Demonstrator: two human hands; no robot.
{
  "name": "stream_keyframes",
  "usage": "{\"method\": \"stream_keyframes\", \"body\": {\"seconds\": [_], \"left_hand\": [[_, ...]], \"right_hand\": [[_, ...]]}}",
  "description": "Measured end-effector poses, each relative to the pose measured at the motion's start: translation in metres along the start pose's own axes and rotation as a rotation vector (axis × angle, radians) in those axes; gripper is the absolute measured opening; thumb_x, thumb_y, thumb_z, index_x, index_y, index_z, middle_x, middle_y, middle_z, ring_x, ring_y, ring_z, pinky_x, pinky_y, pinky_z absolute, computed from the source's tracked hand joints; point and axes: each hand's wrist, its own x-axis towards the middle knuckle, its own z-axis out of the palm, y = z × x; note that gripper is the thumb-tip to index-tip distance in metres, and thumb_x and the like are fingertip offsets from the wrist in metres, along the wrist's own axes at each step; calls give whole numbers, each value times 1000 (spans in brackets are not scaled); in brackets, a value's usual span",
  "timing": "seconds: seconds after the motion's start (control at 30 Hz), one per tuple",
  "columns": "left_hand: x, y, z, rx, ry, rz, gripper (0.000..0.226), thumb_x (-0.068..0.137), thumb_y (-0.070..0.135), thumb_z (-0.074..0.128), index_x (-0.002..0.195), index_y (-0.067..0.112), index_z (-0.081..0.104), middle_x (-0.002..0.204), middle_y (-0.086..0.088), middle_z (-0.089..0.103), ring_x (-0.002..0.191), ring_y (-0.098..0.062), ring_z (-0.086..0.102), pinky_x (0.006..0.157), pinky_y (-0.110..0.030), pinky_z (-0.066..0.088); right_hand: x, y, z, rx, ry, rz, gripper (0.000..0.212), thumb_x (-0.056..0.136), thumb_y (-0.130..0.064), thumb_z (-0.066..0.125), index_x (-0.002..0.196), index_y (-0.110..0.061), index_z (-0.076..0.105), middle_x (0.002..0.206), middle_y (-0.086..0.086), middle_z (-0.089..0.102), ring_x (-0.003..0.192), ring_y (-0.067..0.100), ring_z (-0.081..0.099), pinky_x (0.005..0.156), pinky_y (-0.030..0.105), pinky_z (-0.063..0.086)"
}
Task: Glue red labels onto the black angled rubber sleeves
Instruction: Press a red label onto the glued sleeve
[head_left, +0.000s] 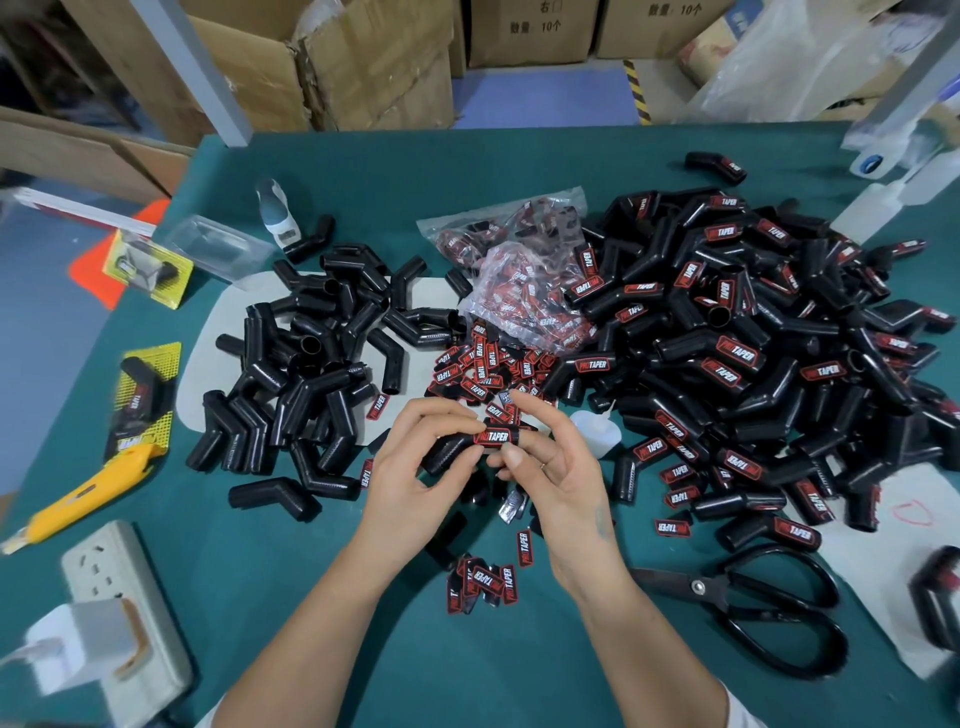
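My left hand (421, 462) grips a black angled rubber sleeve (451, 451) above the green table. A red label (495, 437) lies on the sleeve's upper end. My right hand (550, 467) pinches that end, thumb below and forefinger on the label. A heap of plain sleeves (311, 364) lies to the left. Labelled sleeves (753, 332) are piled to the right. Loose labels (485, 369) spill from a plastic bag (519, 275) just beyond my hands. A white glue bottle (597, 428) lies by my right hand.
Black scissors (769, 608) lie at the right front. A yellow utility knife (88, 488), a power strip (119, 613) with a white charger and packaged sleeves (140, 400) are on the left. More labels (483, 577) lie between my forearms. Cardboard boxes (322, 67) stand behind the table.
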Motion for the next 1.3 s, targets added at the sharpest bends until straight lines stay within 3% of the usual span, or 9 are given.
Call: {"method": "stream_keyframes", "body": {"seconds": [0.1,0.2,0.33,0.47,0.77,1.1,1.3], "left_hand": [[-1,-1,1,-59,26,-26,21,96,16,71,115,23,69,117,5,65,114,-20,65,102,-26,46],[-5,0,5,-146,52,-72,42,93,15,72,128,37,60,118,14,67,114,-17,66,101,-24,48],[-10,-3,8,-85,55,-57,55,93,16,72,132,51,55,121,17,67,116,-18,67,101,-34,52],[-10,-5,10,-56,46,10,57,95,13,71,135,50,53,122,19,65,115,-16,67,100,-29,52],[-10,-4,9,-46,33,-12,59,94,16,69,136,53,51,122,22,65,116,-11,67,102,-22,49],[-11,-5,9,-50,30,-23,60,94,16,70,137,53,51,122,22,67,116,-10,67,102,-21,50],[-9,-5,8,-87,22,-48,54,94,17,69,131,53,54,119,19,66,114,-14,66,101,-26,50]], "right_hand": [[-2,-1,0,-86,-16,-30,45,102,-16,65,141,-39,59,109,5,77,102,15,71,94,26,54],[-1,-1,0,-106,-37,2,48,100,-21,67,143,-42,56,113,3,75,109,18,70,101,35,52],[0,-1,1,-74,-30,33,51,98,-26,71,144,-40,56,115,6,74,109,17,68,103,36,49],[0,-1,1,-48,-14,37,51,97,-24,73,144,-37,57,115,8,75,109,18,68,103,33,49],[1,-2,3,-14,14,24,48,94,-19,76,137,-35,63,111,10,77,108,22,71,98,28,53],[1,-2,4,-2,35,33,50,91,-15,78,136,-33,63,111,11,77,106,23,71,99,33,54],[2,-2,4,7,31,35,51,91,-16,77,136,-34,63,108,10,78,105,20,71,97,29,53]]}}
